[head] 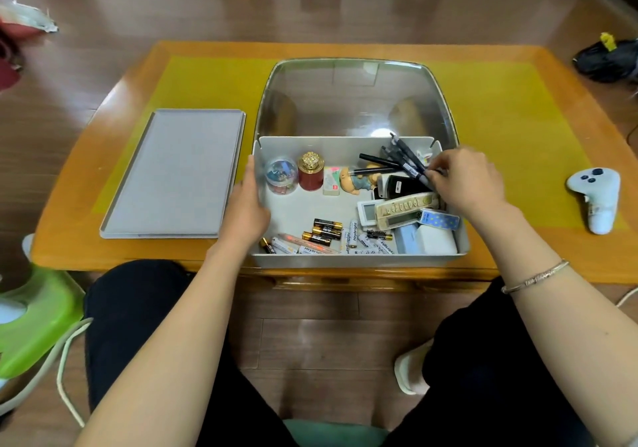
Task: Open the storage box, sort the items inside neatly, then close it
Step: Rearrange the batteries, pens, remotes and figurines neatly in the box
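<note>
Seated view over the low wooden table (483,267), where the grey storage box (359,261) is standing open at the near edge, its clear lid (352,97) tilting up and back behind it. My left hand (247,205) is resting against the box's left wall, thumb lying along the rim and fingers fairly straight against the outside, curling round nothing. My right hand (466,180) is reaching into the far right corner, its fingertips pinching a bundle of black pens (407,161) that is slanting up toward the back wall. Inside, along the back, a clear round jar of coloured clips (281,176) is standing just beside a red jar with a gold cap (311,171), then a pale eraser (331,180) and a small doll figure (357,180). Remote controls (405,206) are lying heaped at the right (one dark, one cream with buttons), and loose batteries (324,236) are lying scattered along the near wall, beside a white case (435,241) in the near right corner. A flat grey tray (176,173) is lying on the table to the box's left, apart from it; a white handheld controller (595,198) is lying well off to the right.
</note>
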Demonstrator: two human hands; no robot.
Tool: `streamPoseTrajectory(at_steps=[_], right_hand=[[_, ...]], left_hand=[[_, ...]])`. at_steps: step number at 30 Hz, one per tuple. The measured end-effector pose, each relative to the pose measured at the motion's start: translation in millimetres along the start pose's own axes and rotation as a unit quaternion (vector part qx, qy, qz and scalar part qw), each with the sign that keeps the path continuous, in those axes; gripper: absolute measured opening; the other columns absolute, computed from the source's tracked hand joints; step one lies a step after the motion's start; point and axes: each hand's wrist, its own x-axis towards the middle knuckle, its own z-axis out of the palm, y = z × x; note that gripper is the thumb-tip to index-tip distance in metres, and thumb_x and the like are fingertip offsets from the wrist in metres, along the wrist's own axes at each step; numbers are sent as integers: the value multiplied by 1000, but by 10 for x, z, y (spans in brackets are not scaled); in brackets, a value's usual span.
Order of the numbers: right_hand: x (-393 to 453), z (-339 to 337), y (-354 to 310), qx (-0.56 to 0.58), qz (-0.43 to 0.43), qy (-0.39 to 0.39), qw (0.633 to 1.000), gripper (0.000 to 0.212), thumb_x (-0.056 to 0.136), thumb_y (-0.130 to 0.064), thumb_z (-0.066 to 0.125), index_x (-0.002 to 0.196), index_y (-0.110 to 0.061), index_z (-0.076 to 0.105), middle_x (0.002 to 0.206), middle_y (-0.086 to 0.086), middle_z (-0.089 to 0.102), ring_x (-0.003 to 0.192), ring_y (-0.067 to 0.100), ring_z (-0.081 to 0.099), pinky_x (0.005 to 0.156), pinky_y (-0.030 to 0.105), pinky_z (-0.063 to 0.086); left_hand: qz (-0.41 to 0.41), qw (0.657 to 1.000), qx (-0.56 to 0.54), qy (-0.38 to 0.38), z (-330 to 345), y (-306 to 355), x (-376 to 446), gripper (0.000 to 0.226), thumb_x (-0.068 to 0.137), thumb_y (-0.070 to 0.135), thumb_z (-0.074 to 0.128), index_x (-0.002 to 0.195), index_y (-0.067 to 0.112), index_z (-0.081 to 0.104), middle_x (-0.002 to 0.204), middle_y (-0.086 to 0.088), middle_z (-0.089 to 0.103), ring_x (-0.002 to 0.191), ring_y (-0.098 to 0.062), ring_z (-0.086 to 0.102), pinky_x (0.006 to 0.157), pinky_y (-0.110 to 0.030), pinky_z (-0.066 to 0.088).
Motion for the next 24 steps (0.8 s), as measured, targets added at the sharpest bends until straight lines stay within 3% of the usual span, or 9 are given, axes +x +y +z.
streamPoseTrajectory(at_steps=[4,7,10,13,17,21,24], right_hand=[[55,31,-5,11,-10,-5,1000,17,89,-23,61,103,-19,69,106,14,67,98,36,59,69,33,40],[68,20,-10,28,-48,17,998,24,88,-20,63,112,-16,66,112,13,63,104,35,57,81,39,47],[2,-48,-139,109,-142,-34,983,22,80,-24,75,101,-18,69,100,4,67,89,19,60,79,32,48],[-110,-37,-396,83,-251,-207,942,21,70,-30,82,85,-19,71,80,-3,69,68,5,57,61,14,39],[-207,232,-712,8,-302,-329,895,15,72,-32,80,73,-24,68,69,-13,64,64,1,57,58,18,43],[-194,513,-858,-46,-313,-356,879,10,77,-19,73,71,-22,66,68,-9,59,69,12,58,58,23,47],[-205,632,-909,-74,-344,-322,879,16,77,-23,70,70,-22,56,64,-8,49,62,13,51,49,23,36]], left_hand=[[-6,1000,-17,10,21,-1,2,84,89,0,58,153,29,13,136,-4,50,119,-18,49,80,-19,42],[-9,999,-31,27,79,45,-29,82,89,-4,54,153,27,13,135,-6,50,113,-14,49,74,-7,38],[-30,999,-33,30,161,104,-47,82,90,-4,52,154,26,11,141,-9,46,123,-24,48,81,-21,40],[-36,998,-48,24,231,157,-57,83,90,-4,55,154,25,10,144,-8,43,128,-23,46,86,-24,46],[-43,997,-58,24,280,194,-80,83,91,-3,56,153,26,10,146,-6,41,128,-22,46,87,-36,55],[-46,996,-76,29,304,186,-90,84,90,-6,55,153,26,11,148,-5,39,130,-21,44,85,-28,51],[-47,995,-82,32,293,183,-92,84,89,-7,56,153,26,13,149,-4,38,131,-21,43,87,-30,53]])
